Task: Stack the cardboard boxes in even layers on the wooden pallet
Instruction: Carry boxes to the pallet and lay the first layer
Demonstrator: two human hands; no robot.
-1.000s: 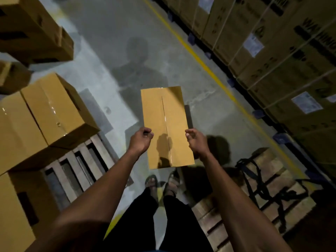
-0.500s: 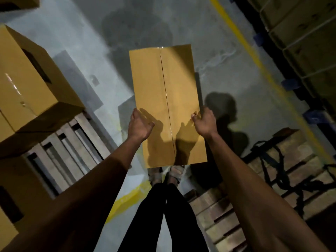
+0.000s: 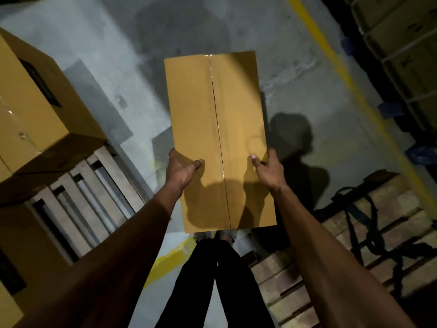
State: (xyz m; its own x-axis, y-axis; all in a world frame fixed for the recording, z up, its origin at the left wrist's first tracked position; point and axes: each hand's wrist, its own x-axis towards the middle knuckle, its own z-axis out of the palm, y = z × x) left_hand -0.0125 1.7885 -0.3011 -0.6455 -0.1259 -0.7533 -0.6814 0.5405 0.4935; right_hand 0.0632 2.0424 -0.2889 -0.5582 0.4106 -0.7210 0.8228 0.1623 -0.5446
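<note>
Concrete floor [image 3: 236,24] below; left hand [image 3: 181,170] and right hand [image 3: 268,168] are gripping the taped cardboard box [image 3: 217,129] by its side edges, above the floor, between two wooden pallets.

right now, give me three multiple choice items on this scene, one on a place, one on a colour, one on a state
1. Where do the black straps lie?
A on the right pallet
B on the held box
C on the left pallet

2. The floor line is
A white
B yellow
C red

3. The held box is
A open
B crushed
C closed

A: the straps drape over its slats.
B: the stripe is yellow.
C: the flaps meet at a centre seam, with left hand and right hand gripping the sides.
</note>
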